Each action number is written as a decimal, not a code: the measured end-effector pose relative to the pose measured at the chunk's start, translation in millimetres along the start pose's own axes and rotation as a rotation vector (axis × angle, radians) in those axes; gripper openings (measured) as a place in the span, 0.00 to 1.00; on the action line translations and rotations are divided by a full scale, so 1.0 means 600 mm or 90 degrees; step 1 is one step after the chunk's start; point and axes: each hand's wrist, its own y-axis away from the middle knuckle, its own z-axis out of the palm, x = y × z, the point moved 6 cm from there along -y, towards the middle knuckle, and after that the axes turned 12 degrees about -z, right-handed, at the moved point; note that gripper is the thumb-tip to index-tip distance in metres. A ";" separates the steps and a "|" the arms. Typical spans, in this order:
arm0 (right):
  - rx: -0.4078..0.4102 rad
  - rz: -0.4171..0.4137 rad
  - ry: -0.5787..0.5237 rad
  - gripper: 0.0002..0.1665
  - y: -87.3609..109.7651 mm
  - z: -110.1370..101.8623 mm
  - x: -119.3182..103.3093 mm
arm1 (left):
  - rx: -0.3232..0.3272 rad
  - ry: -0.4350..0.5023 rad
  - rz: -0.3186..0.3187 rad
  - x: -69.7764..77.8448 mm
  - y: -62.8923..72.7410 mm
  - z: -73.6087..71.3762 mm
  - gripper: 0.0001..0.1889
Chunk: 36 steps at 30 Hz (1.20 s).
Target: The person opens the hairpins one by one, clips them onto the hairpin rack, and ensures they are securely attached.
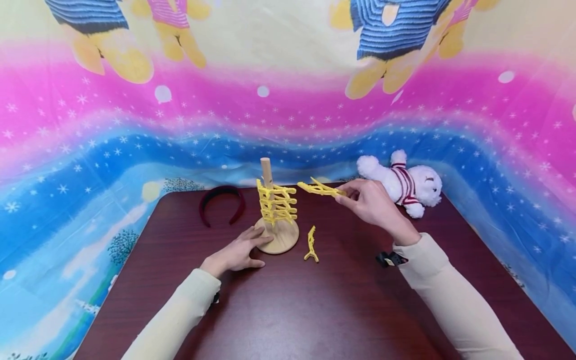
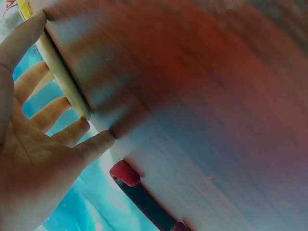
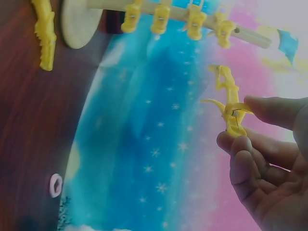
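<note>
A wooden post [image 1: 266, 169] rises from a round wooden base [image 1: 285, 240]. Several yellow alligator hair clips [image 1: 279, 202] are clamped on that post, one above another. My left hand [image 1: 237, 252] rests its fingers on the base's left edge, fingers spread in the left wrist view. Right of the post and apart from it, my right hand [image 1: 371, 202] pinches another yellow hair clip [image 3: 230, 91] by its handle end between thumb and fingers. The held clip's far end points toward the post. One loose yellow hair clip [image 1: 311, 244] lies on the table right of the base.
Behind and left of the stand lies a dark red headband [image 1: 222, 192]. A white teddy bear [image 1: 407, 182] in a striped top lies at the back right. A small pink ring [image 3: 55, 185] shows in the right wrist view. Printed cloth [image 1: 288, 120] hangs behind the dark table [image 1: 279, 310].
</note>
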 end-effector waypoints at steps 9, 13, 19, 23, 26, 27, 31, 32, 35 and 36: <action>0.002 -0.022 -0.014 0.15 -0.019 -0.005 -0.034 | 0.005 0.001 0.007 0.002 0.001 -0.002 0.37; 0.002 -0.035 -0.026 0.15 -0.029 -0.003 -0.049 | 0.006 -0.001 0.008 0.002 0.001 -0.002 0.37; 0.004 -0.070 -0.025 0.15 -0.042 0.001 -0.070 | 0.000 -0.006 -0.001 0.002 0.000 0.000 0.37; 0.000 -0.086 -0.028 0.14 -0.049 0.006 -0.081 | -0.002 -0.006 -0.001 0.002 0.000 0.002 0.37; -0.004 -0.091 -0.031 0.14 -0.054 0.011 -0.088 | 0.001 -0.006 0.000 0.001 -0.001 0.002 0.37; -0.006 -0.092 -0.034 0.14 -0.056 0.013 -0.091 | 0.001 -0.006 0.000 0.001 -0.001 0.002 0.37; -0.018 -0.092 -0.039 0.15 -0.065 0.021 -0.101 | 0.007 -0.007 0.004 0.001 0.000 0.001 0.37; -0.021 -0.091 -0.040 0.15 -0.067 0.024 -0.104 | 0.008 -0.007 0.005 0.001 0.000 0.001 0.37; -0.027 -0.093 -0.041 0.15 -0.075 0.031 -0.109 | 0.008 -0.004 0.007 0.002 0.000 0.000 0.37; -0.027 -0.095 -0.041 0.16 -0.078 0.034 -0.111 | 0.007 -0.003 0.006 0.002 0.000 0.000 0.37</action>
